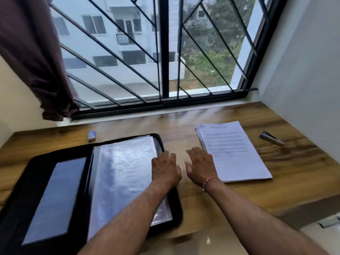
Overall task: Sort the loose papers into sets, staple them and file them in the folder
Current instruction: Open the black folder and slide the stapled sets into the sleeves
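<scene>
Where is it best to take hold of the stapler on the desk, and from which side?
Probably grip the stapler across its narrow middle, with the right hand coming from above: it lies flat on the desk, both long sides free.

No legible txt on papers (233,150)

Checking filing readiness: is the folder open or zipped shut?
Open: the folder lies spread on the desk, both inner faces showing, left hand at its right edge.
</scene>
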